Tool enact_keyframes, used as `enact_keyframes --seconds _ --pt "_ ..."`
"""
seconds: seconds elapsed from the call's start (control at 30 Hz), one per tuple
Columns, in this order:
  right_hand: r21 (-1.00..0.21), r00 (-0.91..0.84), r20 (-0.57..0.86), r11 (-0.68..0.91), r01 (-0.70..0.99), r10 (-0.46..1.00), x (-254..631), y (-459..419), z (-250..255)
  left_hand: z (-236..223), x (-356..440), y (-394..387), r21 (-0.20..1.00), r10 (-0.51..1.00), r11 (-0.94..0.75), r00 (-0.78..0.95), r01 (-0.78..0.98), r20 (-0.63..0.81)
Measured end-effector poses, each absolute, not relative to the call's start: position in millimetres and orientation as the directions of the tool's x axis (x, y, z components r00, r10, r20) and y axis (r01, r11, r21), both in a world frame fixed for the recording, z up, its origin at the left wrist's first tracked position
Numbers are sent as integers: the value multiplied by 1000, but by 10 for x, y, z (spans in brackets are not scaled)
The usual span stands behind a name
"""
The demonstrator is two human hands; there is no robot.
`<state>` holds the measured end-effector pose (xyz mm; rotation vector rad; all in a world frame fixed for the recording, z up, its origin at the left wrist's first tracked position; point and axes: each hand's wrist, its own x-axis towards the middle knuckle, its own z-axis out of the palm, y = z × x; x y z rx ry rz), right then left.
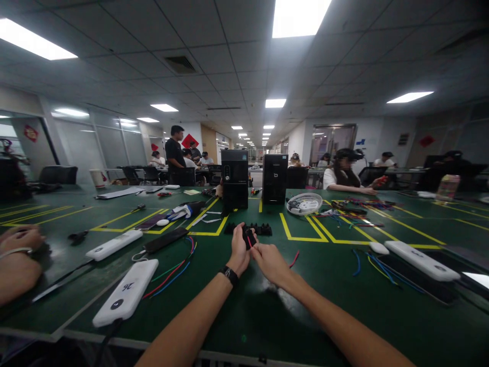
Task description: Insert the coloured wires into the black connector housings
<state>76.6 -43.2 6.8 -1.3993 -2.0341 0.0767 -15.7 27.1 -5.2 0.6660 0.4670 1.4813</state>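
My left hand (239, 251), with a black watch on its wrist, and my right hand (269, 261) meet over the green table (267, 306). Both are closed on a small black connector block (249, 237) with a bit of red wire showing at it. Just beyond lies a row of similar black blocks (248, 229). A short red wire (294, 259) lies right of my right hand. Red, green and blue wires (173, 272) trail to the left of my left hand.
White power banks (127, 291) (113, 244) (422, 260) and a dark phone (165, 239) lie on the table. Two black computer towers (234, 178) (275, 178) stand behind, beside a white basket (304, 203). Another person's hand (19, 239) rests at far left. A seated person (344, 176) works at the right.
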Motion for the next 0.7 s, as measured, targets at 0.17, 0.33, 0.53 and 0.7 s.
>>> enact_keyframes --seconds 0.17,0.33,0.53,0.7 --pt "-449 -188 474 420 788 860 705 -455 30 -102 -107 275 705 991 -43 58 -708 118" --pt "-487 -156 493 420 766 856 734 -440 45 -84 -149 263 709 992 -54 45 -703 120" --pt "-540 -76 523 398 742 849 775 -397 52 -14 -163 267 685 993 -63 25 -725 118" --pt "-582 -114 505 435 687 855 629 -397 1 -137 -203 340 808 972 -232 -100 -542 213"
